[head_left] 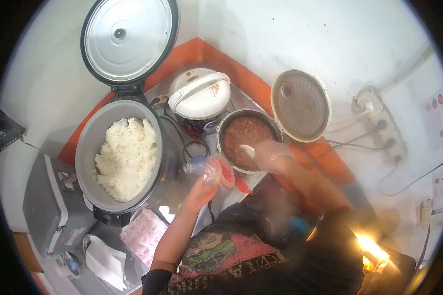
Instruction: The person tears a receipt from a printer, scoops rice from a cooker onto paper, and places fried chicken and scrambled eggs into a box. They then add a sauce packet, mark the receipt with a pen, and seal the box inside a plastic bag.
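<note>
My right hand, in a thin clear plastic glove, reaches over the right-hand rice cooker pot. Its fingers close round a white spoon, whose pale end lies over the reddish-brown food filling the pot. In front of that pot, my left hand is also covered in clear plastic and curls round a red, rounded object, of which I cannot tell the kind. A flat red piece shows just to its right, and something blue lies behind the fingers.
A large open rice cooker with white rice stands at left, its lid raised. Behind is a closed white cooker. Printed paper lies front left; a power strip hangs at right, and a bright flame-like light glows low right.
</note>
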`<act>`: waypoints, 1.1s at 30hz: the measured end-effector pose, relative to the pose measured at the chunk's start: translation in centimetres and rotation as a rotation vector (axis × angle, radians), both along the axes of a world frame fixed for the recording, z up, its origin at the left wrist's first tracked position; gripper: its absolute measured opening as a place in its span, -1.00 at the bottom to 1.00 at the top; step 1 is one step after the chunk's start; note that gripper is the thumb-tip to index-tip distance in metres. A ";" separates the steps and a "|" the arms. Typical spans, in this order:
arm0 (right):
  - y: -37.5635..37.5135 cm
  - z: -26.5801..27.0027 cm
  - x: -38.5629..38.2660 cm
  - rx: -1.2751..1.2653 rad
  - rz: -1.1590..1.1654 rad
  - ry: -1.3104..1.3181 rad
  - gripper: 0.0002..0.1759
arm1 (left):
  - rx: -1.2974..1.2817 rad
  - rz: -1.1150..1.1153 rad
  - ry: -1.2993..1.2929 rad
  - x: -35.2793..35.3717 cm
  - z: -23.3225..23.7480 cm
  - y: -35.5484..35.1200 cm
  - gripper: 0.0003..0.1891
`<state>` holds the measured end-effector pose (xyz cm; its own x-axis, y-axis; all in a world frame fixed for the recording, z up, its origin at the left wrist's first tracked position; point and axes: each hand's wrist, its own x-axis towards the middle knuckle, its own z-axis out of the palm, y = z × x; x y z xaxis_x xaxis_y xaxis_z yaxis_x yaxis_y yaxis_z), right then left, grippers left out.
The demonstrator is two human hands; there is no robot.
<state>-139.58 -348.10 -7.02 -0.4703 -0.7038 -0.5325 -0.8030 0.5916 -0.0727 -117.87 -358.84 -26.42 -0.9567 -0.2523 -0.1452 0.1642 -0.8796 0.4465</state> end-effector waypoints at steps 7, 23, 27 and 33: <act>-1.1 -6.6 -3.6 -0.042 0.207 -0.058 -0.67 | 0.069 -0.058 -0.053 -0.6 -0.8 -1.0 -0.59; 1.1 -11.1 -5.5 -0.227 -0.408 -0.553 -0.61 | 0.078 -0.033 -0.071 -0.7 0.7 -1.1 -0.63; 1.1 -10.9 -5.3 -0.216 -0.456 -0.582 -0.59 | 0.050 -0.051 -0.087 -0.6 0.6 -1.4 -0.62; 0.2 -8.3 -4.5 -0.158 -0.127 -0.468 -0.62 | -0.018 -0.056 -0.096 -1.1 1.3 -1.5 -0.61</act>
